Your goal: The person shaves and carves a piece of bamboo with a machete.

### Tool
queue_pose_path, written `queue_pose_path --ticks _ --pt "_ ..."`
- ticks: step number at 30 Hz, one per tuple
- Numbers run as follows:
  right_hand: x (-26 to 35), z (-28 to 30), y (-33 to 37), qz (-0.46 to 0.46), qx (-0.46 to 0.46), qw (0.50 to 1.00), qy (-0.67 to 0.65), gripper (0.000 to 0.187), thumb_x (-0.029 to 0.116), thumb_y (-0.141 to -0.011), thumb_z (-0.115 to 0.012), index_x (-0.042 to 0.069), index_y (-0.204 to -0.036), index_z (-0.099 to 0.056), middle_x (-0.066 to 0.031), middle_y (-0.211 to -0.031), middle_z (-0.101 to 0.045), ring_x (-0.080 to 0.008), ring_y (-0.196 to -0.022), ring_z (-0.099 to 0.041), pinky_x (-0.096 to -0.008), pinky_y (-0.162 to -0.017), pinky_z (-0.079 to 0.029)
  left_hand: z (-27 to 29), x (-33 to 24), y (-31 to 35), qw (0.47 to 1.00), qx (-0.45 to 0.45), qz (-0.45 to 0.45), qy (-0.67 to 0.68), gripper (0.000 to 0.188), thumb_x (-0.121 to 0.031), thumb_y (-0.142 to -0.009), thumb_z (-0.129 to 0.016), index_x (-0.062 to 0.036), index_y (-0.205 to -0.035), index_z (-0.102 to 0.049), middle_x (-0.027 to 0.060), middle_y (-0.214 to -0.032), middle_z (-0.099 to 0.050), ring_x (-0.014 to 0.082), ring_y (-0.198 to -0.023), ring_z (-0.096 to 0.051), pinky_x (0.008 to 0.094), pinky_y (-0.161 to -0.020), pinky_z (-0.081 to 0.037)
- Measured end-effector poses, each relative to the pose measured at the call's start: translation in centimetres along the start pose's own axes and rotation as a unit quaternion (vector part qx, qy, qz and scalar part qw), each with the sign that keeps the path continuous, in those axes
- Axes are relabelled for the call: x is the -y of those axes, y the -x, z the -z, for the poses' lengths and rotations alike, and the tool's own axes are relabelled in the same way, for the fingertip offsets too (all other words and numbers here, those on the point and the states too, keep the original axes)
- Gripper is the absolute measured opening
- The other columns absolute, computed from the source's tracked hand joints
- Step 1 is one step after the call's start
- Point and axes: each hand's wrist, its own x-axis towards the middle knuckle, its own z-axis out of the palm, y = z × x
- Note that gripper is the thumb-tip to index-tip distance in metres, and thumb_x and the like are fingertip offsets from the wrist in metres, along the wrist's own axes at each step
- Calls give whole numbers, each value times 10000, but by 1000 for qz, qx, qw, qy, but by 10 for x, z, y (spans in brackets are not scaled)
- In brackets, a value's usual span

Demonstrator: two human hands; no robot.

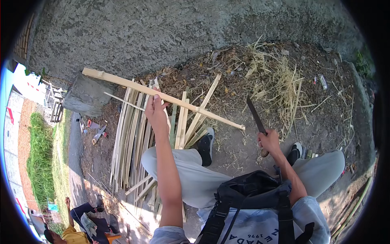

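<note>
My left hand (156,110) is closed around a long pale bamboo strip (178,101), gripping it near its middle. The strip slants from the upper left down to the right, and nodes show along it. My right hand (269,142) grips the handle of a knife (256,116) with a long dark blade pointing up and away from me. The blade is apart from the strip, to the right of its end. Below and beside my left hand lies a pile of split bamboo strips (131,138) on the ground.
A heap of shavings (280,81) lies ahead by the concrete wall (162,32). A stone block (87,95) stands at the left. A handsaw (98,135) rests on the ground. Another person (81,223) sits at the lower left. A clear plastic bottle (323,82) lies far right.
</note>
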Motion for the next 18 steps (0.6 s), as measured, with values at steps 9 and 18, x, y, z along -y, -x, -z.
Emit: queue_pose_path --ticks 9,18 --pt "9 -10 5 -25 -2 1000 -17 191 107 -836 -604 -79 -797 -631 -103 -613 -633 -140 -449 -587 -301 -420 -447 4 -2 -1 998 45 -11 44 330 -169 -986 -535 63 -1219 -557 149 -1088 -652 184 -952 -656 309 -727 -597" --pt "7 -5 4 -33 -7 999 -24 184 102 -844 -598 -77 -815 -632 -97 -612 -633 -133 -451 -589 -287 -423 -456 -7 0 -1 997 -16 -25 66 197 -127 -885 -692 28 -993 -639 80 -897 -659 125 -785 -637 282 -666 -582"
